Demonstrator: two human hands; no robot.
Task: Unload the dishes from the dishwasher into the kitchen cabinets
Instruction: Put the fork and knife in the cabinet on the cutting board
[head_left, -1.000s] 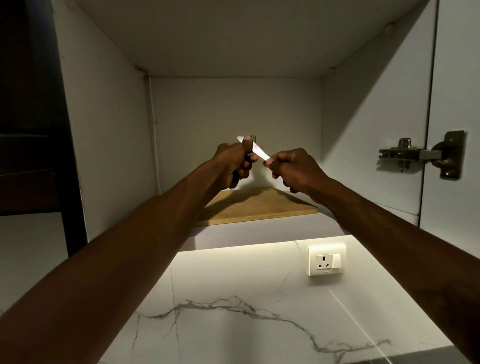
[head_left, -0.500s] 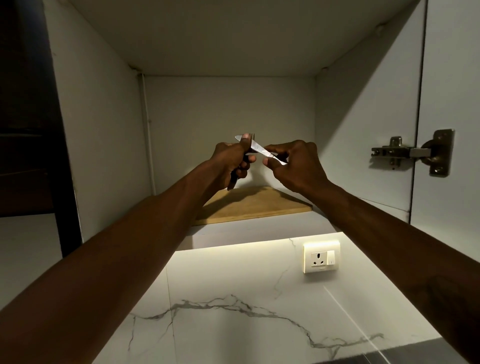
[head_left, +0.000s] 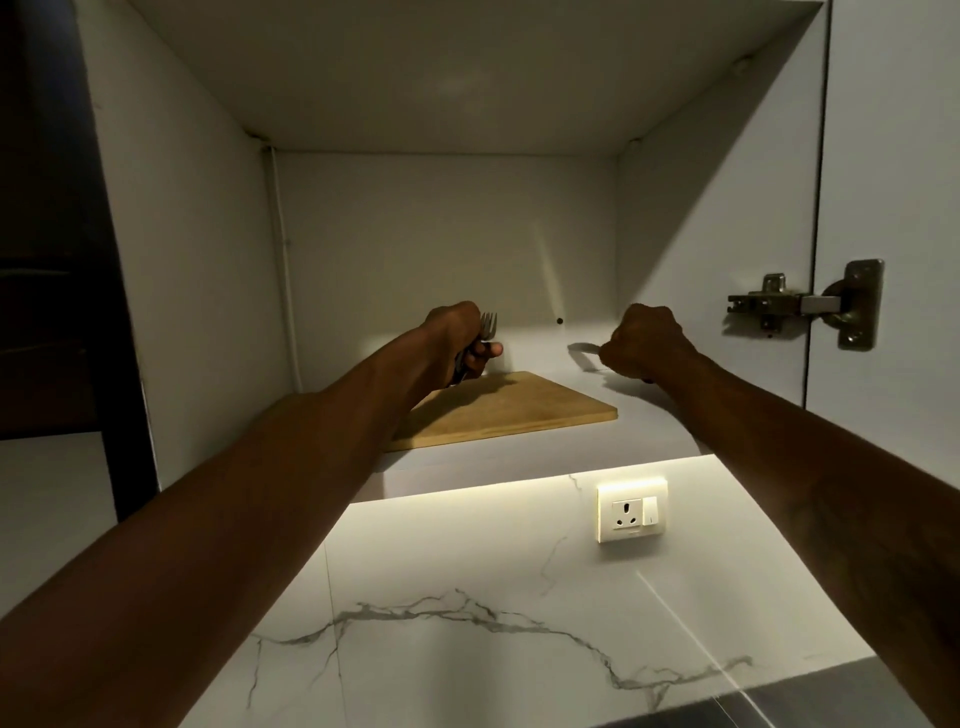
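Observation:
Both arms reach up into an open white wall cabinet. My left hand grips a bunch of forks, their tines sticking up past my fist, above the back of a wooden cutting board that lies on the cabinet floor. My right hand holds a knife low over the cabinet floor, to the right of the board; the pale blade points left and its handle is hidden in my fist.
The cabinet door stands open at the right with a metal hinge. Below the cabinet a marble backsplash carries a lit wall socket. Dark space lies to the left.
My right hand has taken the knife out of the bunch in my left hand and carried it right and down toward the cabinet floor. My left hand sank slightly with the forks.

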